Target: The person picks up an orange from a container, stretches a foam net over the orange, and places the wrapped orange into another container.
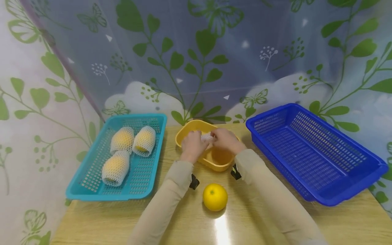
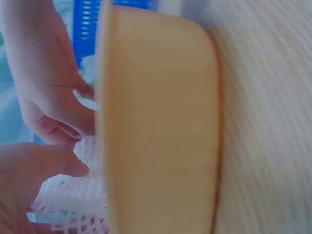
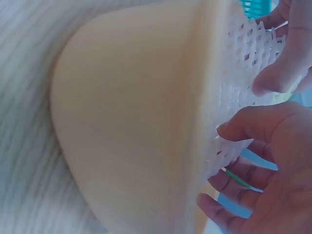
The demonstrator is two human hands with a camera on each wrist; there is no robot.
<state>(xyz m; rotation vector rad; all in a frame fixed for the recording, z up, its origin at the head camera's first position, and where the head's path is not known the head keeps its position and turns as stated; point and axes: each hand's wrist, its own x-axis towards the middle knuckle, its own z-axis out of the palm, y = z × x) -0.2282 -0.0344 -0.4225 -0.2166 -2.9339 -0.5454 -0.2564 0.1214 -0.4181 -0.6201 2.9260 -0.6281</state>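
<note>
Over the yellow bin (image 1: pixel 228 166) both hands hold a white foam fruit net (image 1: pixel 208 137). The left hand (image 1: pixel 193 146) grips one end, its thumb laid on the mesh in the left wrist view. From the other side the right hand (image 1: pixel 228 140) grips it, with thumb and fingers on the mesh (image 3: pixel 229 117) in the right wrist view. Part of the net is hidden behind the bin's wall in both wrist views. Closer to the body, a bare yellow round fruit (image 1: pixel 215 197) sits on the table between the forearms.
At left, a teal basket (image 1: pixel 141 183) holds three yellow fruits in white foam nets (image 1: pixel 115 168). A dark blue basket (image 1: pixel 303 153) stands at right, angled. Behind the wooden table (image 1: pixel 101 221) hangs a leaf-patterned curtain (image 1: pixel 190 68).
</note>
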